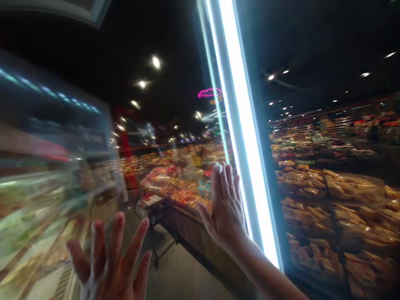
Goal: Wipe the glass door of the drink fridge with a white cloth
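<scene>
My right hand (227, 204) is raised with its palm forward and fingers stretched out nearly flat, just left of a bright upright light strip (246, 116). It seems to lie against a clear pane, though the contact cannot be made out for sure. A small white patch (219, 167) shows at its fingertips, too small to name. Lower left, my left hand (109, 262) has its fingers spread wide and nothing in them. Nearest to it is a blurred, lit display case (37, 233) with pale green and yellowish goods.
Packaged goods (312, 212) fill shelves right of the strip. Beyond my hands stands a long display counter (187, 212) heaped with red and orange packs. A dark-legged stand (153, 204) is at its near end, above grey floor (178, 266). The picture is smeared toward the left.
</scene>
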`<control>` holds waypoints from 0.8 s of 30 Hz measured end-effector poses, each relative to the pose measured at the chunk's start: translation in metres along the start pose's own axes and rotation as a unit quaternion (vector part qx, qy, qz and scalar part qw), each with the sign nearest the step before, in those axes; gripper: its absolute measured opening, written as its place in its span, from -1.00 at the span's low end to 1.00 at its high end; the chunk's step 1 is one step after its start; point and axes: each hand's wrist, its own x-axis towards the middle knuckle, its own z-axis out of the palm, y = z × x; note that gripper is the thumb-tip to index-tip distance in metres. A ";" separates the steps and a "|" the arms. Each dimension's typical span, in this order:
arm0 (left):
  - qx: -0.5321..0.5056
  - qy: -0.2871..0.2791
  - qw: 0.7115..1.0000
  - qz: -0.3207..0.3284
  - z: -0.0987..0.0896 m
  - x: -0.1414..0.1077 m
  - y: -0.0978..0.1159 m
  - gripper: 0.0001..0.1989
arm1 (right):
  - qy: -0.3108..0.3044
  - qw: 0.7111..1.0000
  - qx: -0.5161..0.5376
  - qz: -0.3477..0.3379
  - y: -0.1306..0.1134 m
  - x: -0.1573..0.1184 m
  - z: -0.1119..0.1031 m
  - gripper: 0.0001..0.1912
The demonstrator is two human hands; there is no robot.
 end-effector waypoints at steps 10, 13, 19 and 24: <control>0.005 -0.002 0.986 0.166 -0.032 0.063 -0.080 -0.32 | -0.019 0.971 0.017 -0.237 -0.041 0.099 0.006 0.07; 0.009 -0.002 0.990 0.140 -0.044 0.061 -0.107 -0.34 | -0.037 0.967 0.018 -0.252 -0.056 0.110 0.003 0.11; 0.029 -0.006 0.993 0.115 -0.065 0.024 -0.164 -0.30 | -0.074 0.887 0.020 -0.456 -0.109 0.090 0.018 0.09; 0.050 0.011 0.996 0.070 -0.084 0.010 -0.210 -0.29 | -0.043 0.927 0.041 -0.370 -0.175 0.156 0.032 0.14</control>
